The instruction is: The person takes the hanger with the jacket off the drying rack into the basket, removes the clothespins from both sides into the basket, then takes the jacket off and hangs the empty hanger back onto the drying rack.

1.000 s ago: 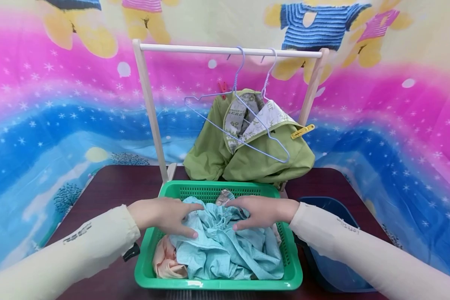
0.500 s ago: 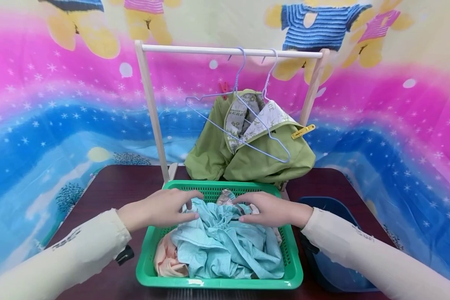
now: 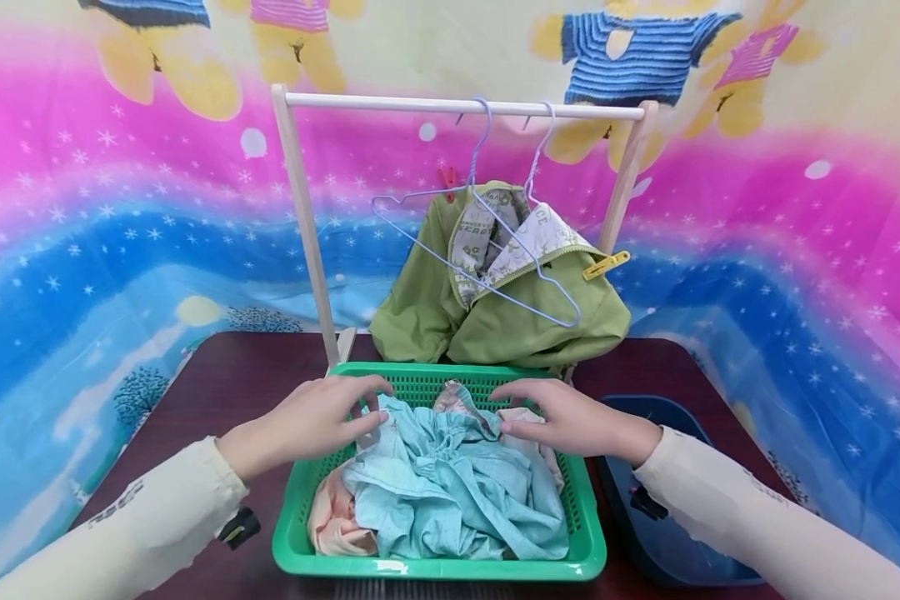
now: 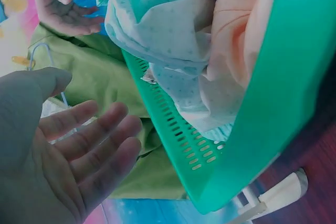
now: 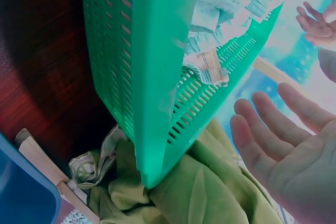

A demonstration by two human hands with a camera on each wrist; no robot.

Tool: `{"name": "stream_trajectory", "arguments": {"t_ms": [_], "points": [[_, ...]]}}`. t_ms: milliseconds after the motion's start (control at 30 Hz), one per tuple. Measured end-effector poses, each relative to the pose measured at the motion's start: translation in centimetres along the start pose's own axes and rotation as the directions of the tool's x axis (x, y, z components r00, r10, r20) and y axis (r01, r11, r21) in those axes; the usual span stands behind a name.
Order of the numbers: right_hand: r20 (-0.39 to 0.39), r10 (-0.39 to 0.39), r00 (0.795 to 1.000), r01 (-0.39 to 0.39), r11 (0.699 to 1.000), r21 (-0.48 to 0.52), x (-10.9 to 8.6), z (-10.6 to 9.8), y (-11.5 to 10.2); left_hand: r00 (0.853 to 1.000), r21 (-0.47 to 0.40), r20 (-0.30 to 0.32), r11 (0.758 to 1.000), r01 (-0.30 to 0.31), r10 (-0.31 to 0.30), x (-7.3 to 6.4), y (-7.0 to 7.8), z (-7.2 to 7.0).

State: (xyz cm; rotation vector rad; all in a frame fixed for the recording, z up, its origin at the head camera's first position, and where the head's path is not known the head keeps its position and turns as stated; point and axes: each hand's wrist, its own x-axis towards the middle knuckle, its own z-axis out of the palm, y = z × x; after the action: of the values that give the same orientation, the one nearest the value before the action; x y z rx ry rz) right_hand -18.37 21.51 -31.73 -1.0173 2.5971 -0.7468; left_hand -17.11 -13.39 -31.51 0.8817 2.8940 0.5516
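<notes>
The dark counter (image 3: 251, 362) before you carries the green basket (image 3: 435, 568), with peach cloth (image 3: 333, 521) and crumpled blue cloth (image 3: 465, 492) lying loose in it, neither folded nor hung. Your left grip (image 3: 318, 417) and right grip (image 3: 570, 421) hang above its far part, fingers apart and lightly bent, with hold of nothing. To the right, partly under your sleeve, stands a blue tub (image 3: 656, 546). Beyond the basket, the green jacket (image 3: 513, 333) looks finished: it is up on the rear hanger (image 3: 532, 171), with a yellow peg (image 3: 606, 265) and a red peg (image 3: 448, 182) at its shoulders. The front hanger (image 3: 473, 167) on the rack (image 3: 420, 104) is bare, so the basket's cloth appears to be what remains. A printed backdrop (image 3: 157, 250) closes the scene.
</notes>
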Motion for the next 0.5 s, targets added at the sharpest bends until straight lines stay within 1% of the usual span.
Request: {"name": "stream_trajectory", "arguments": {"t_ms": [200, 267, 500], "points": [[-0.078, 0.020, 0.997, -0.021, 1.000, -0.017, -0.5, -0.4, 0.2, 0.998, -0.062, -0.051, 0.997, 0.040, -0.043, 0.0, -0.3, -0.2], [-0.105, 0.032, 0.994, -0.034, 0.999, -0.014, -0.6, -0.7, 0.3, 0.997, -0.071, -0.061, 0.997, 0.042, -0.047, 0.0, -0.4, -0.3], [-0.207, 0.028, 0.978, -0.029, 1.000, -0.002, -1.4, -1.6, 0.7, 0.995, -0.091, -0.084, 0.995, 0.048, -0.056, 0.4, -0.7, -0.3]]}}
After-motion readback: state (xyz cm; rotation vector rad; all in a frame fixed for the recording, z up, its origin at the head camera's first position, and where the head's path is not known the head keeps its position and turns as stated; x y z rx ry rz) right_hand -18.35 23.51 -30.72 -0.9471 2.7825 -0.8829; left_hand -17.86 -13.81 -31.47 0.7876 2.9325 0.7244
